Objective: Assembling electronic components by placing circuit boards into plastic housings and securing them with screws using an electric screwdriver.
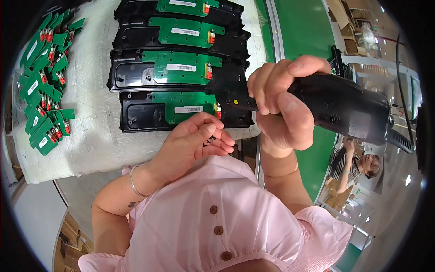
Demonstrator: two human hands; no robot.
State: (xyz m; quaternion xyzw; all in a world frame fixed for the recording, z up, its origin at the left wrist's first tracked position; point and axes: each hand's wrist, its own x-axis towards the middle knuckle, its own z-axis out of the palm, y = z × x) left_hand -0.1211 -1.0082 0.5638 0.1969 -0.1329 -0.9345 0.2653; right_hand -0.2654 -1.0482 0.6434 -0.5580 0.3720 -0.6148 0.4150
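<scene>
My right hand (287,102) is wrapped round a black corded electric screwdriver (344,102), its front end pointing left over the nearest work piece. Cupped below that piece, my left hand (186,143) holds a few small black screws (209,141) in its curled fingers. The nearest black plastic housing (140,113) lies with a green circuit board (181,100) on it, bearing a white label and a red-and-white part at its right end. The screwdriver's tip is hard to make out against the black plastic.
Behind it, more black housings with green boards (181,67) lie in a row on a white foam-like pad (95,90). Loose green boards (43,86) are heaped at the left. A green surface (299,27) runs along the right. Another person (355,165) is farther off at the right.
</scene>
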